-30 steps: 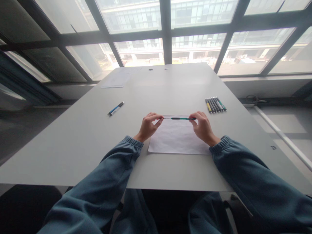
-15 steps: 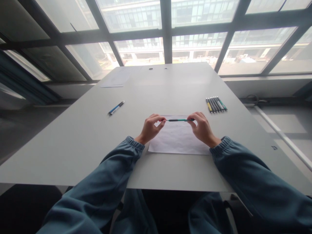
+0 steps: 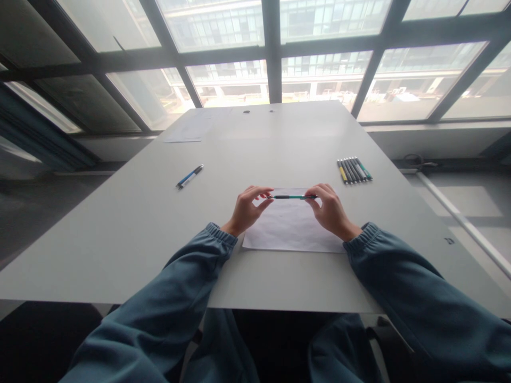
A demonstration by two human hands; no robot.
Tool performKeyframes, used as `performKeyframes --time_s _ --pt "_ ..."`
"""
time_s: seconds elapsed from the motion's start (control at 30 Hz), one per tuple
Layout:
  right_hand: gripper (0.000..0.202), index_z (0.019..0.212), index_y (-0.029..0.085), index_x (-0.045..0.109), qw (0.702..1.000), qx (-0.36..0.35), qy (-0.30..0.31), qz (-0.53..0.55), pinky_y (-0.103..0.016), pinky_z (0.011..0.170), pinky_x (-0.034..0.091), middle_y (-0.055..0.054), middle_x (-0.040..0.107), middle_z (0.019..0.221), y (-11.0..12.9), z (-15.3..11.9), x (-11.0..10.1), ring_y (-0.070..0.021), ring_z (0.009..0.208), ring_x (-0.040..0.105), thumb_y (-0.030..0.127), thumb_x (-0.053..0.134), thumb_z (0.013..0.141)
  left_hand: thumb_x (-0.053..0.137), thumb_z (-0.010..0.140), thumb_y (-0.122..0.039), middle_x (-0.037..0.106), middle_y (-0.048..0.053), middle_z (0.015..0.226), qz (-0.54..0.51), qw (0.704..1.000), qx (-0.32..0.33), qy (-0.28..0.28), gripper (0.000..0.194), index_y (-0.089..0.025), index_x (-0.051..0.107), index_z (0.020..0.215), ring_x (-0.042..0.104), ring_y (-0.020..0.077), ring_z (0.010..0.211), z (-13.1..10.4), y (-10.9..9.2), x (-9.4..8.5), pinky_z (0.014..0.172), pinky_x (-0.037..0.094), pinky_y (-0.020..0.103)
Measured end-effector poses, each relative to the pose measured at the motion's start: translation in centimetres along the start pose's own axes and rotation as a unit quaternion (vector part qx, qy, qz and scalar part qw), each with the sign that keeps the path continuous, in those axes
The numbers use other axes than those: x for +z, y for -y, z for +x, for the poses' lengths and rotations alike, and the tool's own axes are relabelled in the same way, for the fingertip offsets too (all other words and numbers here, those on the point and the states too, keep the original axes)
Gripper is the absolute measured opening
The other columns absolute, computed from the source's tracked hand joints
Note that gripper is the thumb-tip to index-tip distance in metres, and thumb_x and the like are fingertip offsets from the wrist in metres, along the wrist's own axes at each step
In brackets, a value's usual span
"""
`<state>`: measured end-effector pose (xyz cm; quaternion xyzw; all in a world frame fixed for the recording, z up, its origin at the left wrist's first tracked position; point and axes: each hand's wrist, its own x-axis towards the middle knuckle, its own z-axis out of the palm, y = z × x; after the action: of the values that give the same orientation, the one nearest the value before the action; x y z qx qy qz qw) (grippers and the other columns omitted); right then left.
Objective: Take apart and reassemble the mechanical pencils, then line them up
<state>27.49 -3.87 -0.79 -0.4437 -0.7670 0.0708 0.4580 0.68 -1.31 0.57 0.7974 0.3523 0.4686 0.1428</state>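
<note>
Head view: green-and-black pen level over white paper

Pen lies crosswise between the person's two hands, just inside the paper's far edge as seen; dark grip section toward the left, green barrel in the middle, dark end at the right; right hand pinches that dark end between thumb and fingers; left hand is at the pen's tip end, thumb below and fingers above with a small gap showing, cannot tell whether they press on the tip; forearms in blue sleeves come in over the table's near edge, cuffs gathered at the wrists.

White paper lies flat on the pale table, near the middle of the table's near edge and set back from it; its left and right sides are partly covered by the hands.

Row of pens lies toward the table's right edge, beyond the right hand; packed side by side, yellow at its left end, green at its right end, mostly dark between; pair of pens, blue and white, lies slanted toward the table's left edge, well apart from the left hand; loose papers at the table's far left corner; dark round spot near the far edge; large window beyond it.
</note>
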Motion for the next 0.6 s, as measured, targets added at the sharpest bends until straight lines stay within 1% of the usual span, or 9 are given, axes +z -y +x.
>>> performKeyframes --time_s 0.1,0.2,0.37,0.5,0.6 --pt "0.007 0.092 0.023 0.064 1.0 0.0 -0.002 0.001 -0.043 0.082 0.049 -0.007 0.066 0.09 -0.04 -0.01 0.0 -0.0267 0.09 0.058 0.016 0.062 0.092 0.078 0.086 -0.031 0.075 0.004 0.089 -0.005 1.0 -0.014 -0.017 0.016 -0.02 0.073 0.097 0.066 0.0155 0.077 -0.07 0.11 0.11 0.073 0.054 0.03" --pt "0.007 0.092 0.023 0.063 1.0 0.0 -0.003 0.001 -0.043 0.083 0.049 -0.007 0.065 0.09 0.04 -0.02 -0.02 -0.0266 0.09 0.058 0.016 0.062 0.092 0.074 0.089 -0.037 0.075 0.004 0.085 -0.005 0.999 -0.031 -0.018 0.017 -0.02 0.074 0.09 0.067 0.0156 0.075 -0.16 0.15 0.19 0.072 0.054 0.03" --pt "0.007 0.092 0.023 0.063 1.0 -0.002 -0.004 0.001 -0.042 0.083 0.049 -0.007 0.065 0.09 0.22 0.03 -0.05 -0.026 0.09 0.058 0.016 0.061 0.093 0.069 0.093 -0.043 0.075 0.005 0.081 -0.023 0.998 -0.054 -0.005 0.024 -0.02 0.077 0.093 0.067 0.0162 0.074 -0.16 0.03 0.15 0.075 0.055 0.031" --pt "0.007 0.092 0.023 0.063 1.0 -0.003 -0.005 0.001 -0.042 0.083 0.049 -0.007 0.066 0.09 0.26 0.03 -0.07 -0.026 0.09 0.058 0.016 0.061 0.093 0.065 0.096 -0.04 0.077 0.006 0.085 -0.04 0.998 -0.051 -0.007 0.023 -0.02 0.078 0.095 0.067 0.0176 0.08 -0.03 -0.12 0.11 0.077 0.055 0.032" --pt "0.007 0.091 0.023 0.063 1.0 -0.001 -0.004 0.003 -0.042 0.082 0.049 -0.007 0.066 0.09 0.3 0.03 -0.11 -0.0263 0.09 0.058 0.017 0.061 0.093 0.067 0.094 -0.037 0.077 0.006 0.09 -0.046 0.997 -0.058 -0.012 0.02 -0.021 0.078 0.098 0.068 0.0175 0.082 -0.08 -0.03 0.2 0.077 0.055 0.032"
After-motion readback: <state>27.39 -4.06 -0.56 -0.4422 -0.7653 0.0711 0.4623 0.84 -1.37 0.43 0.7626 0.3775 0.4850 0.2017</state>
